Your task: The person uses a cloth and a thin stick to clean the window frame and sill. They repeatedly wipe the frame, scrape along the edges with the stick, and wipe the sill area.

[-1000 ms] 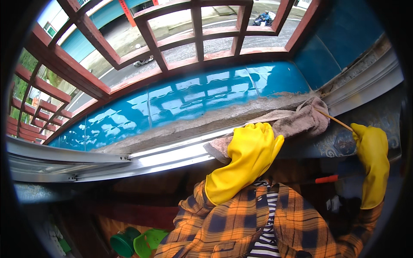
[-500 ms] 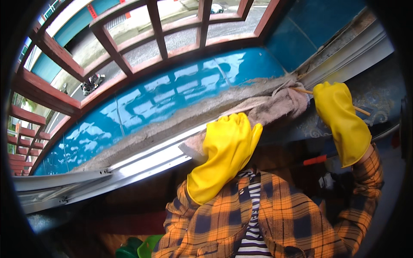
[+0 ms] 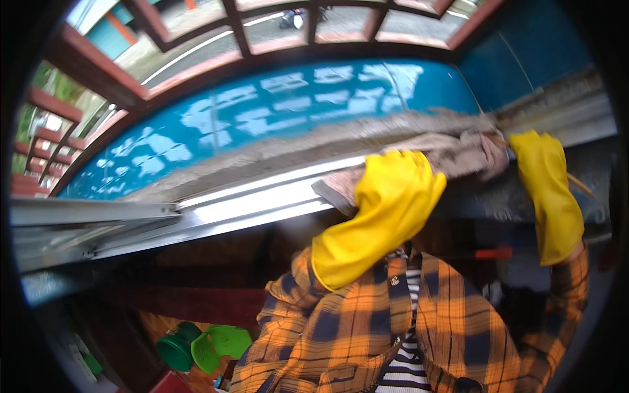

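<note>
Grey-brown cloth (image 3: 452, 154), crumpled and dirty-looking, stretched along a metal window track (image 3: 262, 196) below a grimy strip of sill. Left hand (image 3: 396, 187) in a yellow rubber glove, laid flat over the cloth's left end, fingers together and pressed down on it. Right hand (image 3: 540, 164), also yellow-gloved, set against the cloth's right end by the frame corner; grip hidden, so cannot tell whether closed on the cloth or merely touching. Thin stick-like piece (image 3: 580, 185) poking out just right of that glove. Above the track, blue glossy surface (image 3: 288, 111) with pale reflections, then red-brown window bars (image 3: 236, 26). Orange and dark plaid sleeves (image 3: 367, 321) over a striped shirt below. Lower left, 2 green plastic pieces (image 3: 203, 344), round and lid-like. No package or sign legible.
</note>
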A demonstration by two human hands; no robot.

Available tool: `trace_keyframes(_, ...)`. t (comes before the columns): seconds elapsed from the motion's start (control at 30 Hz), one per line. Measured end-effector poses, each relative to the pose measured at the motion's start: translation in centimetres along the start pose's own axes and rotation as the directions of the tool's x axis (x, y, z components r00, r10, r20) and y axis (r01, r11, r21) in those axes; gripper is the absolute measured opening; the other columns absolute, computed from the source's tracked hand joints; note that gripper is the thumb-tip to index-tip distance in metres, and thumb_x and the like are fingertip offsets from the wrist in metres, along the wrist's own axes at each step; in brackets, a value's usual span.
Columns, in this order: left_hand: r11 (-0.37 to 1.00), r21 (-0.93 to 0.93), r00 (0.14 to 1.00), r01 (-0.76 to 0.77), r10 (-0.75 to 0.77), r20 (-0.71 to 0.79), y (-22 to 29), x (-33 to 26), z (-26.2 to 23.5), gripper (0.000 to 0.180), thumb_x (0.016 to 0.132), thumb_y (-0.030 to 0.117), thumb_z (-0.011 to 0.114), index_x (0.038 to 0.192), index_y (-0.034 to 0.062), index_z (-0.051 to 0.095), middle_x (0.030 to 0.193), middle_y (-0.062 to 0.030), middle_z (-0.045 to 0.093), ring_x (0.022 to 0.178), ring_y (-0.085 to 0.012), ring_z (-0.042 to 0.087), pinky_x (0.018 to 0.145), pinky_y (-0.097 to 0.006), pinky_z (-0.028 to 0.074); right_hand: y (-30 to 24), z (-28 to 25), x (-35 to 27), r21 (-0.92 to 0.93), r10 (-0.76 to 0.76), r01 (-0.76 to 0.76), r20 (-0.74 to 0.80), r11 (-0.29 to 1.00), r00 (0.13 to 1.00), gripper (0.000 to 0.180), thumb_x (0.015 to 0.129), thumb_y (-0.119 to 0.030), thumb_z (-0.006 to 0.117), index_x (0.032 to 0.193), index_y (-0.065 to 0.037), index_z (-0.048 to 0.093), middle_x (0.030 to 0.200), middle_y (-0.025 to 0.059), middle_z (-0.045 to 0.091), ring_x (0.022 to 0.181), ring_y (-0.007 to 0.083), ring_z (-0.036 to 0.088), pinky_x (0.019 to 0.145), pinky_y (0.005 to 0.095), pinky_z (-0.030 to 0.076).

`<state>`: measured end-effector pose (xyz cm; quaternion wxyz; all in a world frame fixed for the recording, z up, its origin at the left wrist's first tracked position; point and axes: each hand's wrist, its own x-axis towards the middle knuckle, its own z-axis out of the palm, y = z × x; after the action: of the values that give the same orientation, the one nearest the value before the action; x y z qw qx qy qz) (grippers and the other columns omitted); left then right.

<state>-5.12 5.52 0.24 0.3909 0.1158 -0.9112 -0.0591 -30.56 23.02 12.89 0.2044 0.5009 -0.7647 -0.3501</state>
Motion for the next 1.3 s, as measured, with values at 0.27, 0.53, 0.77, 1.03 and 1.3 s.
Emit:
trace_keyframes(0.27, 0.994, -0.108, 0.972, 0.027, -0.001, 0.234, 0.6, -0.6, 0.9, 0.024, 0.098, 0.033, 0.063, 0.095, 0.0115, 0.073, 0.095, -0.0159, 0.069, 0.085, -0.0335, 0.064, 0.063, -0.048, 0.042, 0.7, 4.2, -0.2, 0.264, 0.09, -0.067, -0.075, 0.962, 0.993, 0.014, 0.094, -0.013, 0.065, 0.099, -0.016, 0.077, 0.091, 0.017, 0.074, 0.088, 0.0429, 0.069, 0.08, 0.0532, 0.052)
trace_keyframes(0.53, 0.992, -0.107, 0.968, 0.063, -0.034, 0.25, 0.1, 0.6, -0.2, 0.048, 0.102, 0.036, 0.071, 0.109, -0.0111, 0.074, 0.092, -0.0215, 0.073, 0.081, -0.0319, 0.069, 0.065, -0.044, 0.049, -0.3, 4.4, -0.9, 0.315, 0.161, -0.119, -0.111, 0.942, 0.981, 0.015, 0.091, -0.008, 0.064, 0.097, -0.012, 0.078, 0.085, 0.0183, 0.072, 0.086, 0.0437, 0.068, 0.078, 0.0532, 0.05)
trace_keyframes(0.77, 0.995, -0.096, 0.975, 0.026, -0.004, 0.222, -0.4, 0.4, 0.1, 0.04, 0.101, 0.035, 0.073, 0.108, -0.0043, 0.076, 0.093, -0.0165, 0.072, 0.08, -0.0278, 0.068, 0.065, -0.041, 0.046, -0.9, 4.0, -0.6, 0.273, 0.122, -0.096, -0.079, 0.957, 0.989, 0.022, 0.09, -0.007, 0.064, 0.106, -0.01, 0.079, 0.087, 0.0172, 0.073, 0.086, 0.0413, 0.069, 0.08, 0.0518, 0.051)
trace_keyframes(1.03, 0.992, -0.028, 0.984, 0.127, -0.122, 0.131, 0.8, -0.1, 2.3, 0.042, 0.102, 0.04, 0.069, 0.097, -0.0013, 0.074, 0.085, -0.0153, 0.067, 0.077, -0.0308, 0.064, 0.066, -0.046, 0.044, 1.4, 1.9, -1.8, 0.366, 0.268, -0.252, 0.009, 0.896, 0.963, 0.017, 0.096, -0.012, 0.069, 0.108, -0.012, 0.081, 0.093, 0.0189, 0.075, 0.09, 0.0425, 0.071, 0.081, 0.0522, 0.054)
trace_keyframes(1.3, 0.986, -0.152, 0.984, 0.068, -0.042, 0.174, -0.3, -0.3, 0.5, 0.037, 0.099, 0.033, 0.076, 0.093, -0.0035, 0.073, 0.081, -0.0142, 0.065, 0.074, -0.0305, 0.064, 0.063, -0.043, 0.047, 1.0, 0.9, -3.6, 0.413, 0.251, -0.266, 0.091, 0.871, 0.964, 0.02, 0.101, -0.016, 0.067, 0.114, -0.014, 0.082, 0.099, 0.0193, 0.076, 0.094, 0.0431, 0.071, 0.083, 0.0523, 0.054)
